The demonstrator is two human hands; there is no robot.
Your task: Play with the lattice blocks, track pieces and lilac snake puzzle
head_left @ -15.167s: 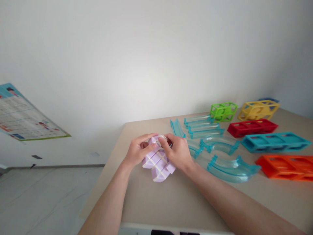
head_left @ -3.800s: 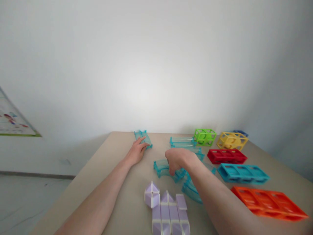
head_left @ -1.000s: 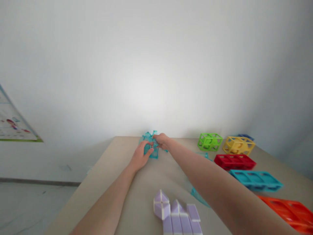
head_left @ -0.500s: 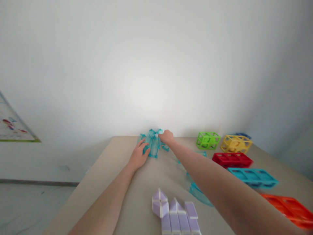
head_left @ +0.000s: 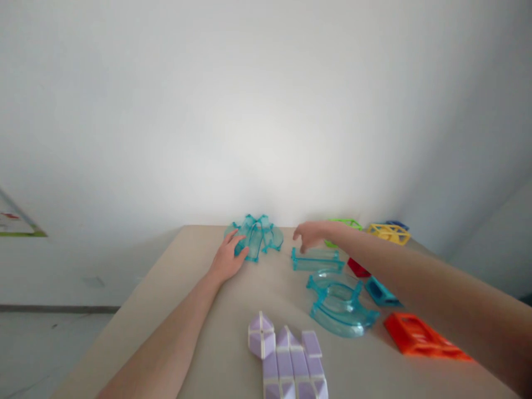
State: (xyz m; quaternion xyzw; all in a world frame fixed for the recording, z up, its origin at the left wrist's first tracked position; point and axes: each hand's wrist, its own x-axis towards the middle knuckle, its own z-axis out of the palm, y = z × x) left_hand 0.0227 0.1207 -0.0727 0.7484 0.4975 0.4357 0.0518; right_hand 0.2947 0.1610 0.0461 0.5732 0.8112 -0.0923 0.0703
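Observation:
My left hand (head_left: pixel 230 257) rests on the table at the left edge of a group of clear teal plastic track pieces (head_left: pixel 254 244) by the wall. Its fingers are spread and reach the nearest piece, without closing round it. To the right, my right hand (head_left: pixel 312 235) hangs in the air with its fingers apart and bent downward, nothing visible in them. Just below it lie straight teal track pieces (head_left: pixel 318 265). Curved teal track pieces (head_left: pixel 343 321) lie closer to me, partly on top of each other.
A purple and white folding snake puzzle (head_left: pixel 286 360) lies nearest me. Along the right are openwork plastic blocks: an orange block (head_left: pixel 415 335), a blue block (head_left: pixel 380 293), a red block (head_left: pixel 358 268), a yellow block (head_left: pixel 390 234) and a green block (head_left: pixel 347 223). The table (head_left: pixel 224 321) meets a white wall.
My right hand has left the teal group by the wall and swung right, over the straight pieces. My left hand stays by the group. The view has turned slightly right.

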